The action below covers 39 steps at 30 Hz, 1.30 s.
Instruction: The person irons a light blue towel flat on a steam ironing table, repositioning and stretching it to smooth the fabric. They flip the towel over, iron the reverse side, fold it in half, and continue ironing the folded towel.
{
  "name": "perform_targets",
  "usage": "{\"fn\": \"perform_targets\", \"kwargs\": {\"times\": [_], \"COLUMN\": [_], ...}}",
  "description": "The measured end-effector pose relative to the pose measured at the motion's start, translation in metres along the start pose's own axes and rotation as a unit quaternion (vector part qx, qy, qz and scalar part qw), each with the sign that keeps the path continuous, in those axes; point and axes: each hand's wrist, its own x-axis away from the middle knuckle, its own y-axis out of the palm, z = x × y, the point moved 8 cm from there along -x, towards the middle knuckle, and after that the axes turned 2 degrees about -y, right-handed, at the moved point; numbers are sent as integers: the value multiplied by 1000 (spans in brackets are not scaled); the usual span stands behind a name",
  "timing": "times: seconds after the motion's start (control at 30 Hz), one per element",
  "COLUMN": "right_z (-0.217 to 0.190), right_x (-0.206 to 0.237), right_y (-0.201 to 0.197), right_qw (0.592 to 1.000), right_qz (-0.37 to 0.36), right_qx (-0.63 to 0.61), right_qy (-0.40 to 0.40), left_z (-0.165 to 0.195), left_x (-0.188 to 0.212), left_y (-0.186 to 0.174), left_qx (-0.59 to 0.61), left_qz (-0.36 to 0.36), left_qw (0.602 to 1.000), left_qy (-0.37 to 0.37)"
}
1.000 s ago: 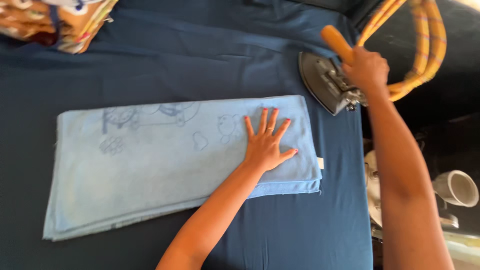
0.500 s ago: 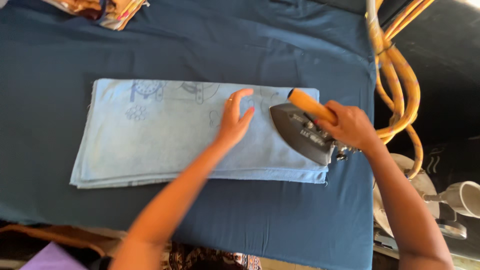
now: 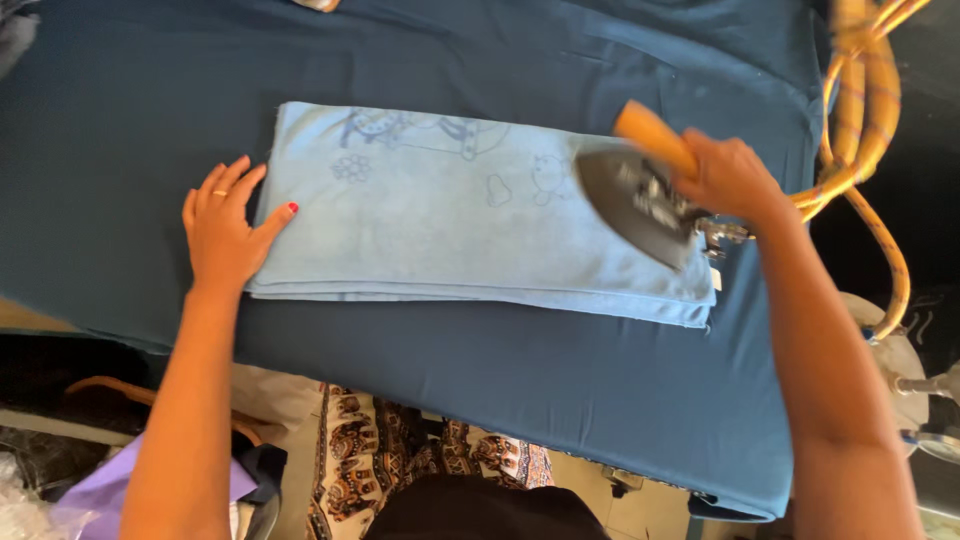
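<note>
Your right hand (image 3: 735, 180) grips the black iron (image 3: 640, 205) at three o'clock on the folded light-blue cloth (image 3: 450, 220); your left hand (image 3: 225, 225), fingers spread, presses its nine o'clock edge.

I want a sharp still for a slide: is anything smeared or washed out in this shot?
Head view: the iron and its orange handle are motion-blurred under the right hand; the left hand and blue cloth look sharp. Daylight brightens the cloth's left part; the right edge beyond the hose falls into dark shadow.
</note>
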Motion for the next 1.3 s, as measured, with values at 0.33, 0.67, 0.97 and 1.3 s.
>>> {"fn": "perform_targets", "kwargs": {"times": [0.33,0.67,0.97,1.3], "right_z": [-124,-150,-244,-271], "right_x": [12,-72,-53,-101], "right_y": [0,5,-2,4], "right_qw": [989,999,998,993], "right_qz": [58,41,52,109], "right_qx": [101,-12,17,21], "right_qy": [88,-22,-39,-41], "left_z": [-42,-45,-48,-39], "left_x": [1,5,1,0], "left_y": [-4,-14,-16,-23], "left_qx": [102,144,149,112], "left_qz": [104,140,156,177], "left_qw": [988,977,974,977], "left_qy": [-55,-68,-63,-31]}}
